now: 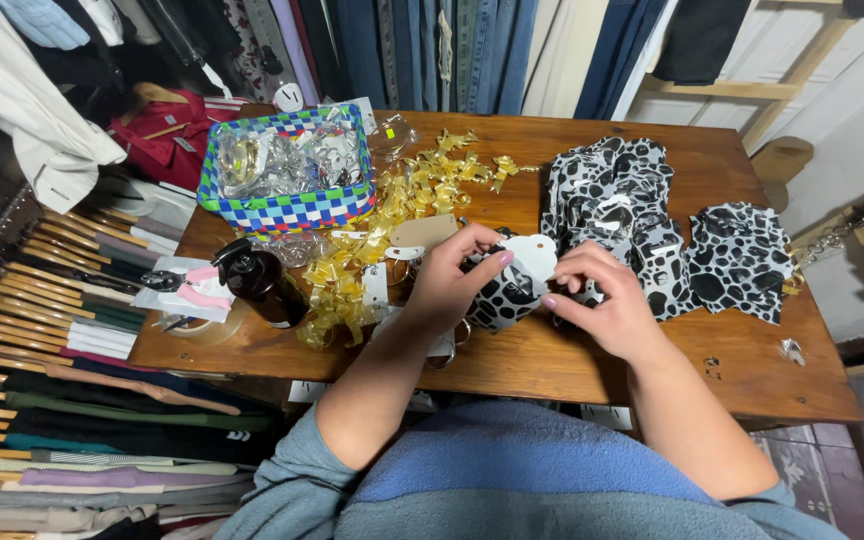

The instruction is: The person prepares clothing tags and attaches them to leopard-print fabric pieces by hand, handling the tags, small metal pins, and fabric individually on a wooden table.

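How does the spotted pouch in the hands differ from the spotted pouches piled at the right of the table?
The held pouch is single, gripped by the left hand and right hand, with a white tag at its top. The piled pouches lie loose and overlapping on the table, untouched, no tags plainly visible. Both share the black-and-white spotted print.

On the brown wooden surface (572, 360), the blue-and-green checked woven basket (287, 205) sits far left, gold ribbon bows (392, 215) spread just right of it, black-and-white spotted pouches (652, 215) piled right, and a dark round bottle (260, 285) lying before the basket.
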